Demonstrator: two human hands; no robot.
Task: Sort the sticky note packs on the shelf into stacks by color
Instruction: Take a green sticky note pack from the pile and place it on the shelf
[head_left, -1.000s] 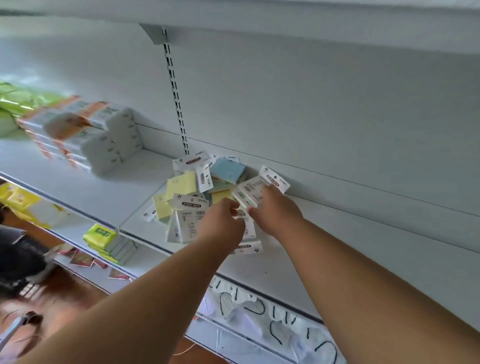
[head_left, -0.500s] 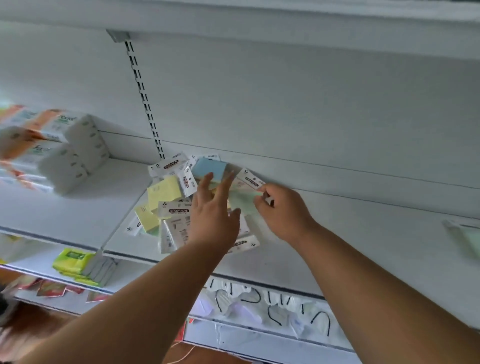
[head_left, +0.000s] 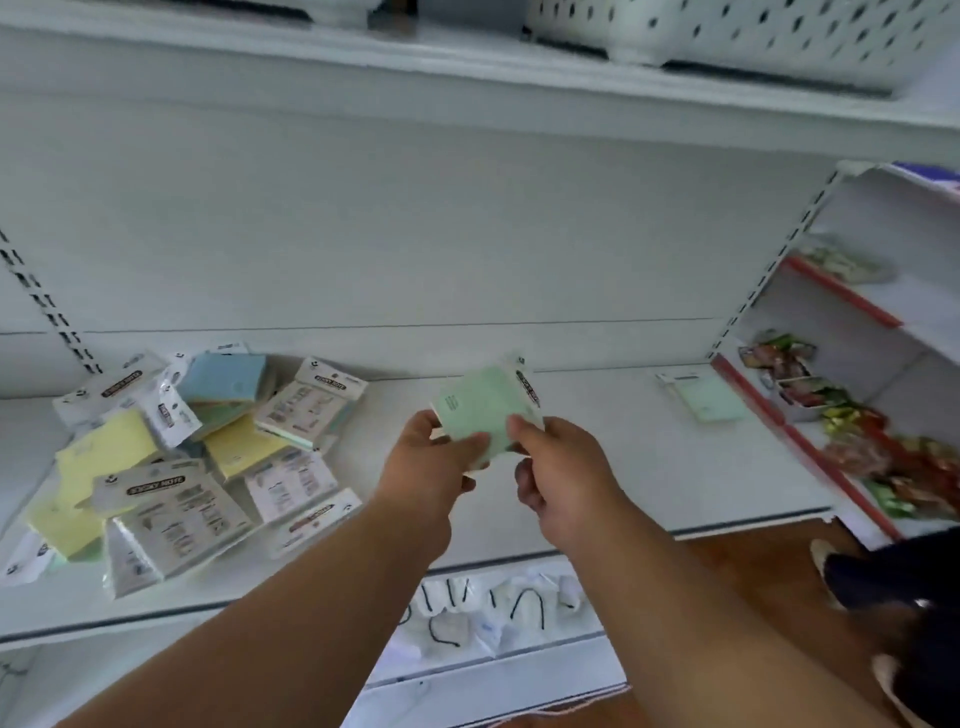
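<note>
Your left hand (head_left: 431, 457) and right hand (head_left: 558, 467) both pinch one green pack (head_left: 480, 410) above the shelf (head_left: 623, 467), fingers clamped on its near edge. The mixed pile (head_left: 192, 452) lies at left; another green pack (head_left: 709, 397) lies far right.

Bare shelf (head_left: 623, 467) lies between the jumbled pile (head_left: 192, 457) and the lone green pack (head_left: 709, 397)

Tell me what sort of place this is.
Probably a small shop's stationery aisle. White retail shelving with slotted uprights, a heap of packaged sticky note packs with printed header cards, and wrapped goods on the red-edged neighbouring shelf point to it. Both hands hold a green pack.
</note>
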